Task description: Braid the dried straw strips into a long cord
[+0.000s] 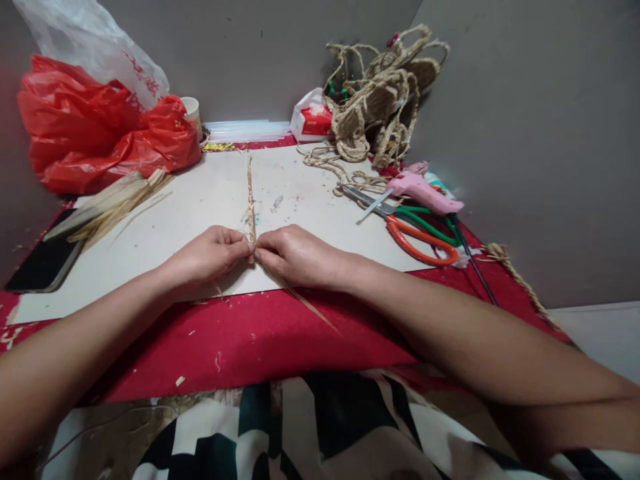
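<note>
A thin straw-coloured braid point(251, 193) runs straight away from me across the white board point(210, 193). At its near end my left hand point(215, 253) and my right hand point(290, 253) meet, almost touching. Both are closed in a pinch on the braid's end, with the exact grip hidden by the fingers. From under my right hand loose straw-like strands point(311, 307) trail toward me over the red cloth point(240, 340). Dry husk leaves point(113, 200) lie to the left of my left hand, partly on a black phone point(45, 260).
Red-handled scissors point(423, 247) and a pink glue gun point(425, 191) lie at the right. Behind them is a tangled heap of braided rope point(375, 100), beside a tissue pack point(313, 120). At the back left stand a red plastic bag point(100, 133) and a cup point(192, 110). Clear sticks point(247, 130) lie along the wall.
</note>
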`<state>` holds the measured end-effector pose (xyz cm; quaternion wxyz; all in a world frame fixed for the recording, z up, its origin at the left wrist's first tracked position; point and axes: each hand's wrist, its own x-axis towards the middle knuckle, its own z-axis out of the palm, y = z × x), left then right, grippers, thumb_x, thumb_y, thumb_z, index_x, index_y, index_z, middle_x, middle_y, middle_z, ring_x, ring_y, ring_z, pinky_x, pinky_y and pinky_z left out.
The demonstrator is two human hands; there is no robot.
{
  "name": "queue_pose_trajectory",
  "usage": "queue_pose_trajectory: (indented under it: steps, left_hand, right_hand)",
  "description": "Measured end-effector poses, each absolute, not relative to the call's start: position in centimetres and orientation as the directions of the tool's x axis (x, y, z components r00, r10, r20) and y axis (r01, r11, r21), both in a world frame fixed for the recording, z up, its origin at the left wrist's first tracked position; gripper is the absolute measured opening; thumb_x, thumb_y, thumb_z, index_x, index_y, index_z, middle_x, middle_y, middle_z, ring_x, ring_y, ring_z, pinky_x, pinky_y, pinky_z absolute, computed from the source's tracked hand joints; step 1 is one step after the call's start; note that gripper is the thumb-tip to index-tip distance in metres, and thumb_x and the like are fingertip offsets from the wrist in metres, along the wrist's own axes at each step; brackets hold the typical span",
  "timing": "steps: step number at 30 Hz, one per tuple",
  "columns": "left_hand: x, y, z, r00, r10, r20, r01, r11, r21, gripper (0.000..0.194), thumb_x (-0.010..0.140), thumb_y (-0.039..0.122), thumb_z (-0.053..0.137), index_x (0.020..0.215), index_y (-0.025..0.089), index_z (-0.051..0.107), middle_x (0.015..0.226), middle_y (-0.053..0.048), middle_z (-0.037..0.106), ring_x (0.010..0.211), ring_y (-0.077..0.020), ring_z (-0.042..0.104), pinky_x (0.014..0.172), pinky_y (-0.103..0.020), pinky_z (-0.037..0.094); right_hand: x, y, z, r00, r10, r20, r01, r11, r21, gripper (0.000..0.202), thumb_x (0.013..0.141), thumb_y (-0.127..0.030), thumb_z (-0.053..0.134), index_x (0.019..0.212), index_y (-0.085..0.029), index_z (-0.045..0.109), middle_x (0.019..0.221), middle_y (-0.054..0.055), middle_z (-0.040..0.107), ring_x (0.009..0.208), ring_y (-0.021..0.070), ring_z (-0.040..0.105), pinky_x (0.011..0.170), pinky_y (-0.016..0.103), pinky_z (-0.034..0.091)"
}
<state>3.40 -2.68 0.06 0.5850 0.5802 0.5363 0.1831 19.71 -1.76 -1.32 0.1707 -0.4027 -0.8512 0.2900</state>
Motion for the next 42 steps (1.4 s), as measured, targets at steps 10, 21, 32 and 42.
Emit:
queue_pose_trajectory:
  steps: [10, 21, 32, 42]
  left_hand:
    - [3.4, -2.9, -0.5, 0.308, 0.869, -0.387, 0.434, 0.234, 0.87, 0.023, 0.081, 0.032, 0.049, 0.063, 0.018, 0.052, 0.044, 0.006, 0.035, 0.037, -0.0051, 0.026, 0.04, -0.022, 0.018]
    - [3.1, -2.9, -1.4, 0.287, 0.907, -0.309, 0.472, 0.146, 0.869, 0.021, 0.079, 0.033, 0.05, 0.07, 0.016, 0.058, 0.052, 0.002, 0.049, 0.039, -0.0058, 0.034, 0.04, -0.022, 0.021]
    - [3.5, -3.6, -0.8, 0.23, 0.928, -0.293, 0.331, 0.208, 0.92, 0.027, 0.076, 0.033, 0.055, 0.057, 0.017, 0.047, 0.042, 0.007, 0.036, 0.036, -0.0035, 0.026, 0.038, -0.02, 0.017]
    - [3.5, -3.3, -0.9, 0.245, 0.918, -0.311, 0.29, 0.236, 0.927, 0.019, 0.077, 0.028, 0.054, 0.064, 0.016, 0.058, 0.038, 0.008, 0.033, 0.034, -0.0044, 0.023, 0.037, -0.021, 0.015]
  right_hand:
    - [21.2, -1.3, 0.2, -0.644, 0.762, -0.073, 0.591, 0.434, -0.68, 0.023, 0.083, -0.017, 0.044, 0.072, -0.011, 0.063, 0.065, 0.003, 0.057, 0.058, 0.0101, 0.044, 0.056, 0.023, 0.03]
    - [20.2, -2.2, -0.1, -0.632, 0.771, -0.08, 0.473, 0.301, -0.828, 0.023, 0.083, -0.012, 0.041, 0.074, -0.011, 0.063, 0.066, 0.002, 0.057, 0.06, 0.0098, 0.046, 0.06, 0.021, 0.035]
    - [19.4, -3.4, -0.7, -0.547, 0.837, 0.005, 0.538, 0.355, -0.765, 0.02, 0.08, -0.014, 0.045, 0.063, -0.012, 0.055, 0.056, -0.001, 0.044, 0.054, 0.0083, 0.038, 0.052, 0.022, 0.028]
    - [21.4, -1.9, 1.3, -0.602, 0.79, -0.113, 0.555, 0.313, -0.771, 0.027, 0.084, -0.023, 0.044, 0.079, -0.01, 0.067, 0.057, -0.002, 0.048, 0.052, 0.0077, 0.037, 0.052, 0.022, 0.028]
